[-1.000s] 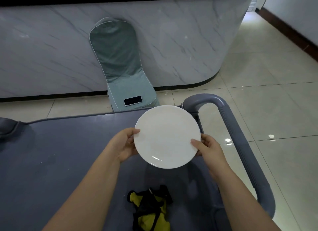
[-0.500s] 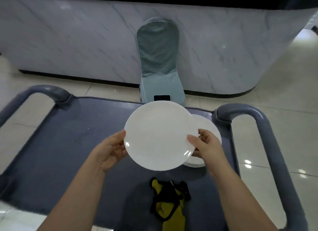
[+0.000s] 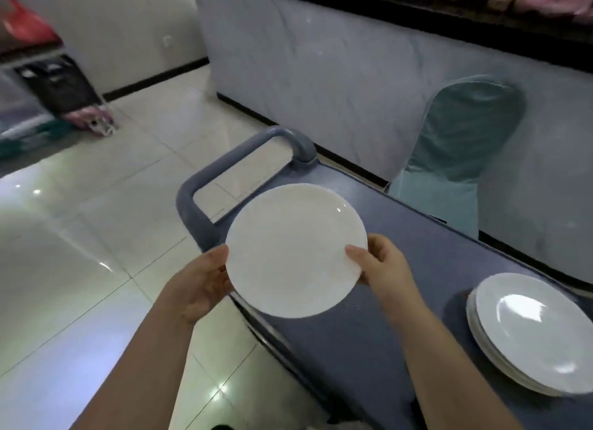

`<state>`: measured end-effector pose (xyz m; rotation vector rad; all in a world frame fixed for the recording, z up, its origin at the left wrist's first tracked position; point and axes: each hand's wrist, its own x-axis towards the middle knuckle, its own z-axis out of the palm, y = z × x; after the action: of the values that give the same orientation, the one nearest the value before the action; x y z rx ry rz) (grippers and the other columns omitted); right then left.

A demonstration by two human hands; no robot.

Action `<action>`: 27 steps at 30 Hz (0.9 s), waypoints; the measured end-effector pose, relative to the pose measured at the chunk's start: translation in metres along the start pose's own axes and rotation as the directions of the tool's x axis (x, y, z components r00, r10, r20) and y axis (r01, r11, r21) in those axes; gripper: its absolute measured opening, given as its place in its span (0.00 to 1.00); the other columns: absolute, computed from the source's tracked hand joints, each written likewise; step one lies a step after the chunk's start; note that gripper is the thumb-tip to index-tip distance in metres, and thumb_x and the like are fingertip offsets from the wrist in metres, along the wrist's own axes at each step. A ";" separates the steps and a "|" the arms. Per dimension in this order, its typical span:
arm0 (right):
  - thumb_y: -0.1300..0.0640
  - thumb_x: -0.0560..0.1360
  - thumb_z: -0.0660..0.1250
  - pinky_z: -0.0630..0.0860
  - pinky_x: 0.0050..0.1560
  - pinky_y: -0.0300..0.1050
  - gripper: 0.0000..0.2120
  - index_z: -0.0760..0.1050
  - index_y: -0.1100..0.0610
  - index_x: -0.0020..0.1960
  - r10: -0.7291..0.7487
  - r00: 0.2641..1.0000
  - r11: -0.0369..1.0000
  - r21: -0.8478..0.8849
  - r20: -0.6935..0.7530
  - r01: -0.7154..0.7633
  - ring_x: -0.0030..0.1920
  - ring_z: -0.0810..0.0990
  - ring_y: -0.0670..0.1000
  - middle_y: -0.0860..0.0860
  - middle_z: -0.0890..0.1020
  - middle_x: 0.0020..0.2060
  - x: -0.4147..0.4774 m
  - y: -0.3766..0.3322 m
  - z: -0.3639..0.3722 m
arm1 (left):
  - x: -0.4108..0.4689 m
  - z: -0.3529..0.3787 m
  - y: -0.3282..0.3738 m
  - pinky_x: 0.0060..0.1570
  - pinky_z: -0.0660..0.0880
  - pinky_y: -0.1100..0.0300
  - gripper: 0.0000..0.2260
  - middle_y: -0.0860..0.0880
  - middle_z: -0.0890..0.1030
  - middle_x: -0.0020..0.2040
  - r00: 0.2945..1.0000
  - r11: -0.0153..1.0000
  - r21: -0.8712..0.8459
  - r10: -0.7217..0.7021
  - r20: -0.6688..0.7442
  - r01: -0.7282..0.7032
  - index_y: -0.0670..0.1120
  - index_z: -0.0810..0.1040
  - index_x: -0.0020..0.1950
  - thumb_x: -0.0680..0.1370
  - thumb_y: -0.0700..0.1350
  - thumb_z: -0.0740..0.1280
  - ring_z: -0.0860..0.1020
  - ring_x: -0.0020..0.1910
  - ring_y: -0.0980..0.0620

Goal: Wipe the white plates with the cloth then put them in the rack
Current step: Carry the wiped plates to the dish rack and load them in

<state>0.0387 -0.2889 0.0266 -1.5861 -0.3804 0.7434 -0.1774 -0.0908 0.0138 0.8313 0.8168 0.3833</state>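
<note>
Two hands hold one round white plate (image 3: pixel 295 253) above the blue-grey cart (image 3: pixel 401 237) end: my left hand (image 3: pixel 205 282) and right hand (image 3: pixel 382 266) pinch opposite rims, fingers hidden behind. The stacked white plates (image 3: pixel 532 333) run off-frame right.

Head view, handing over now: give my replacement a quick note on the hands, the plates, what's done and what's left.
Left hand and right hand grip opposite rims of one white plate, held above the end of the grey cart.
A stack of plates sits on the cart, to the right.
Cloth and rack are not in view.
Done: cannot tell whether the held plate is wiped.
Left: rack it, then wipe and rack the stack.
</note>
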 end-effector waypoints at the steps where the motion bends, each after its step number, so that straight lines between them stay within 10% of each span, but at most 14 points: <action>1: 0.56 0.75 0.71 0.82 0.38 0.45 0.07 0.77 0.52 0.52 0.001 0.999 1.000 -0.009 0.037 -0.001 0.45 0.84 0.52 0.52 0.83 0.50 0.001 -0.003 0.026 | -0.007 -0.024 0.008 0.43 0.82 0.54 0.17 0.43 0.84 0.53 0.999 1.000 -0.014 0.025 -0.032 -0.025 0.41 0.81 0.58 0.73 0.49 0.66 0.83 0.49 0.46; 8: 0.57 0.77 0.69 0.83 0.42 0.51 0.08 0.75 0.53 0.55 0.041 0.933 0.999 -0.043 0.358 -0.027 0.44 0.85 0.53 0.49 0.85 0.45 -0.005 -0.002 0.228 | -0.077 -0.208 0.054 0.57 0.78 0.51 0.22 0.42 0.77 0.66 0.968 0.971 -0.024 0.235 -0.091 -0.238 0.46 0.75 0.69 0.76 0.50 0.67 0.76 0.64 0.40; 14: 0.58 0.77 0.69 0.81 0.39 0.45 0.10 0.75 0.52 0.57 0.094 0.803 0.996 -0.050 0.588 -0.080 0.46 0.85 0.53 0.48 0.85 0.47 -0.027 0.011 0.388 | -0.149 -0.331 0.076 0.41 0.77 0.61 0.08 0.56 0.77 0.31 0.900 0.935 -0.058 0.319 -0.296 -0.350 0.49 0.84 0.49 0.73 0.51 0.72 0.71 0.29 0.54; 20: 0.58 0.76 0.69 0.81 0.37 0.49 0.09 0.76 0.58 0.55 0.158 0.720 0.985 -0.163 0.675 -0.063 0.41 0.85 0.56 0.54 0.86 0.46 -0.053 0.019 0.519 | -0.203 -0.407 0.075 0.35 0.78 0.63 0.12 0.58 0.73 0.24 0.783 0.861 -0.241 0.247 -0.571 -0.447 0.51 0.83 0.32 0.75 0.51 0.69 0.73 0.25 0.57; 27: 0.56 0.75 0.70 0.78 0.32 0.45 0.10 0.76 0.62 0.52 0.252 0.552 0.953 -0.304 0.795 0.003 0.36 0.84 0.52 0.55 0.85 0.42 -0.067 0.041 0.655 | -0.239 -0.487 0.071 0.43 0.80 0.56 0.11 0.56 0.82 0.35 0.598 0.797 -0.256 0.157 -0.786 -0.547 0.49 0.85 0.52 0.74 0.51 0.68 0.81 0.40 0.54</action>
<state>-0.4468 0.1569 -0.0038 -1.4172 -1.1176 1.6263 -0.7043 0.0557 -0.0107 0.3296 1.2294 1.3193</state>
